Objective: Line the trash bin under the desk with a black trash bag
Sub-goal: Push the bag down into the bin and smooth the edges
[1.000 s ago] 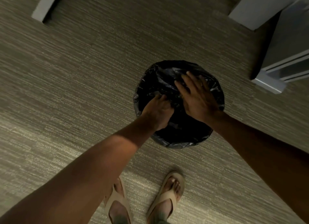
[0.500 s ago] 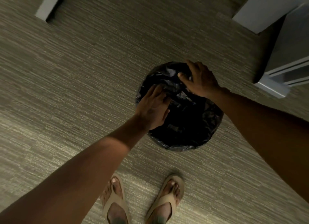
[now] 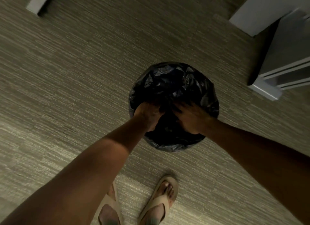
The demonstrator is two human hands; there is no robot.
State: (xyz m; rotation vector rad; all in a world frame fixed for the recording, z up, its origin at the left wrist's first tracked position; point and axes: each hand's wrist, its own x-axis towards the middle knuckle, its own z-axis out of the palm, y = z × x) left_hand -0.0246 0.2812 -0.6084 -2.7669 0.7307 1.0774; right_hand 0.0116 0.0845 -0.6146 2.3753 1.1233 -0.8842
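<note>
Both hands reach down into the mouth of the bin from the near side. The left hand (image 3: 148, 113) is pushed into the crinkled plastic at the near-left part of the opening, its fingers curled down and sunk out of sight in the folds, so whether it pinches the film or only presses it cannot be told. The right hand (image 3: 192, 117) lies just beside it, palm down, fingers spread flat on the plastic toward the middle of the opening; it presses rather than grips. The two hands nearly touch at the centre.

Nearest the camera, two feet in tan flip-flop sandals (image 3: 161, 201) stand on the floor, a little short of the bin. The floor is a grey-beige carpet with a fine striped weave (image 3: 75, 90), dimly lit, with a paler band of light across the near part.

The round trash bin (image 3: 167, 148) stands upright on the carpet in front of the feet. The glossy black plastic trash bag (image 3: 176, 80) fills its opening and is folded over the rim all round, wrinkled and catching faint highlights on the far side.

Beyond, at the right, stands a pale grey cabinet with horizontal grooves (image 3: 285, 60), apart from the bin. At the far left is a pale furniture leg or panel edge (image 3: 38, 1).
</note>
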